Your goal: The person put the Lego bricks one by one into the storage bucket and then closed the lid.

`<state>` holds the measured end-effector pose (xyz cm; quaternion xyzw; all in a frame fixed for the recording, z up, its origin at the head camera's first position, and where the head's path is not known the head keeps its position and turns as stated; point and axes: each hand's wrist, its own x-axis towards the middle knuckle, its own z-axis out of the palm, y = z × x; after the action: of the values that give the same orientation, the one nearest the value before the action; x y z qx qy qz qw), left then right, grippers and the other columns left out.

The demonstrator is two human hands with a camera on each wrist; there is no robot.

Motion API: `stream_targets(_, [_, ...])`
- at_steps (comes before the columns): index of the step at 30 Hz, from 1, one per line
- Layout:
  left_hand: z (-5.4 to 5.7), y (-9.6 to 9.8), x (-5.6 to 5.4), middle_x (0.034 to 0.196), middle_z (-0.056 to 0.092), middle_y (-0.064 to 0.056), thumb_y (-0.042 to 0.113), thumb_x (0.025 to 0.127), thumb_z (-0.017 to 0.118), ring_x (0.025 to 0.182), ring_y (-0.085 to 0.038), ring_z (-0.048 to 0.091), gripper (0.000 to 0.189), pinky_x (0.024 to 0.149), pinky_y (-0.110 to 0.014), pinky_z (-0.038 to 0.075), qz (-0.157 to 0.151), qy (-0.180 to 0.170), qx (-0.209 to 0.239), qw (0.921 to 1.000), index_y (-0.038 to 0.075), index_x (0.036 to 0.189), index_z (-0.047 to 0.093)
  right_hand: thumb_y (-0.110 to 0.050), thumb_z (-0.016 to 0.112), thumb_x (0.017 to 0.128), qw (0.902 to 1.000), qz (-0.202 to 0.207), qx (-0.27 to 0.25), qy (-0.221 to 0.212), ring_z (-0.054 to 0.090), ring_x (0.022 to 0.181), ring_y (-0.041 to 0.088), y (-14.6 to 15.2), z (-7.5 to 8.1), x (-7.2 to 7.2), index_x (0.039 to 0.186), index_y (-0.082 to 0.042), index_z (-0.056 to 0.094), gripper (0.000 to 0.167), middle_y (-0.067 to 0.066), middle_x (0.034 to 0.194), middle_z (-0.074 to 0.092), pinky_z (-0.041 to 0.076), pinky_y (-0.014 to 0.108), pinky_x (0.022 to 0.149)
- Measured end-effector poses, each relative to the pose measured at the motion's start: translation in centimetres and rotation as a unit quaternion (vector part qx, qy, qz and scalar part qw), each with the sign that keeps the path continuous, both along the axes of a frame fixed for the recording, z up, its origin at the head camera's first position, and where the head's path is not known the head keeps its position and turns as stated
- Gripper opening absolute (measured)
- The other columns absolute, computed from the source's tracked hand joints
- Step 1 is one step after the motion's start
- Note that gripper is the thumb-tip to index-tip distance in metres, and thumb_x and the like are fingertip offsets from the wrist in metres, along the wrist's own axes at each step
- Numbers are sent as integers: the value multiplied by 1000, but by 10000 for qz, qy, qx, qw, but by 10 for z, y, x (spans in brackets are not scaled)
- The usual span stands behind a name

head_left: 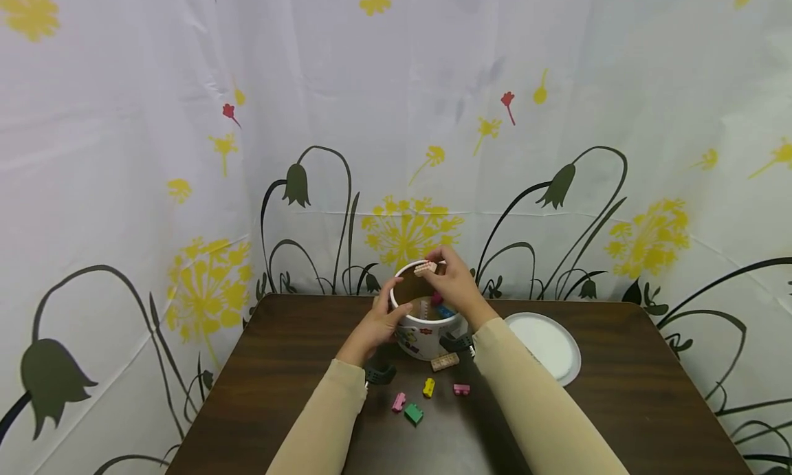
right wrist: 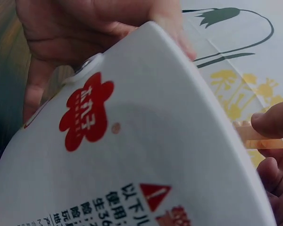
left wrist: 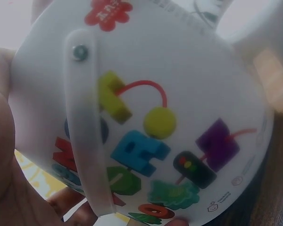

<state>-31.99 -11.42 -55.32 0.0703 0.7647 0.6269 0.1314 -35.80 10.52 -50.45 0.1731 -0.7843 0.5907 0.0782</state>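
Note:
A white bucket printed with colourful pictures tilts on the table, and a few building bricks, one blue, show inside. My left hand holds it by the left side of the rim; the left wrist view shows this hand along the bucket wall beside a pale strap handle. Above the opening, my right hand pinches a light tan building brick. In the right wrist view, the thumb and a finger press that brick just beyond the rim.
In front of the bucket lie a tan brick, a yellow brick, a green brick and two pink ones, left and right. A round white lid lies right of the bucket. Behind hangs a patterned curtain.

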Motion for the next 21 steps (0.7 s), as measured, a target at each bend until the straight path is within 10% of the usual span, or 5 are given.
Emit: stream_targets(21, [1,0,-1,167,19,-23,46,105,70,143,-62,42,69,94,-80,53,39,-45,-111,9999,49,162,31,-10,74,103,9986,-146,504,100,54,75,19,2,0,-3,132,-3,65,31,13,128,62,50,29,68])
